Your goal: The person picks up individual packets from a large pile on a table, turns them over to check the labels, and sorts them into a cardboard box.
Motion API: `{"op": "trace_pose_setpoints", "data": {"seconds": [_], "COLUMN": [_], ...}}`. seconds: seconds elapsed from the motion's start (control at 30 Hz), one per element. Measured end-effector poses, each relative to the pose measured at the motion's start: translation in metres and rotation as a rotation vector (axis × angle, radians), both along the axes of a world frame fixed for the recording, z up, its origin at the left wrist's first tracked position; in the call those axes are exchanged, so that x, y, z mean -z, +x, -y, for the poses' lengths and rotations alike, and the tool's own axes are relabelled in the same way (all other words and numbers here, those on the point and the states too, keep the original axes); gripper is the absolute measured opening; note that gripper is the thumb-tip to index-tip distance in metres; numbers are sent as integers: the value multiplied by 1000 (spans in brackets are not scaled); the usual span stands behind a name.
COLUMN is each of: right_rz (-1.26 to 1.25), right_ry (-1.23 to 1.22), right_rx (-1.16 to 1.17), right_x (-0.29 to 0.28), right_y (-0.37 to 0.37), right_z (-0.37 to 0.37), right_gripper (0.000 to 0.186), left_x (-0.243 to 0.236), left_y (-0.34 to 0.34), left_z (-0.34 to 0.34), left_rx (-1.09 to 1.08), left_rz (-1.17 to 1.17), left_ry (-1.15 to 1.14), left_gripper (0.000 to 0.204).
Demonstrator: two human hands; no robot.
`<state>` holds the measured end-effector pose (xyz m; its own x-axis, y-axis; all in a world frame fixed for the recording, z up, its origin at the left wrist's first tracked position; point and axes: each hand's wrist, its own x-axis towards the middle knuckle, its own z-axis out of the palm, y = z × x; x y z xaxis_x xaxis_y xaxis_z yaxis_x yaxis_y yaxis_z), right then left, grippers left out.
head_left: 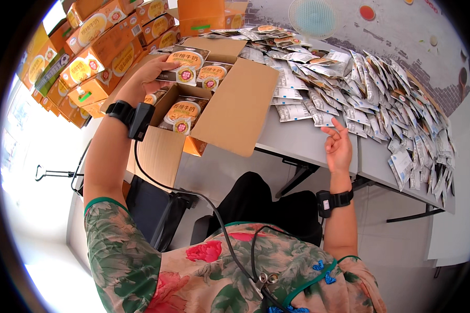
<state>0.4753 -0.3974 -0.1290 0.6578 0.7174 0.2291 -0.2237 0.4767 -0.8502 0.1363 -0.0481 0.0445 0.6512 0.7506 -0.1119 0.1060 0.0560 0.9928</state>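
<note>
My left hand [152,74] is at the far side of an open cardboard box [243,107], closed on the edge of a white and brown pouch [187,63] with an orange round label. That pouch lies tilted above the box's contents. More matching pouches fill the box, one [183,112] in the near part and another [212,74] to the right. My right hand [339,148] hangs beside the table's near edge, palm up and fingers apart, with nothing in it. The nearest things to it are flat silver-white packets [322,117] at the edge of a pile.
A large heap of packets [371,94] spreads over the grey table [284,133]. Orange cartons [104,52] are stacked at the far left. A pale blue fan [312,20] stands behind the heap. Black cables [209,201] run from my wrist band across my front.
</note>
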Motion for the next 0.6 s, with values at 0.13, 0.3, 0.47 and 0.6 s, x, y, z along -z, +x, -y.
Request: {"op": "trace_pose_setpoints", "data": {"seconds": [0.13,0.3,0.47,0.6], "right_rz": [-10,-10,16,3], "right_ry": [-6,-13,-23,-3], "right_rx": [4,10,24,10], "right_x": [0,3,2,1], "right_y": [1,2,0,-2], "right_z": [-2,0,0,0], "right_gripper": [51,53,54,53], "left_x": [0,0,0,8], "left_y": [15,-11,-49,-61], "left_z": [-1,-1,35,49], "left_rx": [-45,62,203,207], "left_rz": [-4,44,5,-34], "left_ry": [-26,-83,-116,-123], "left_gripper": [35,31,49,50]}}
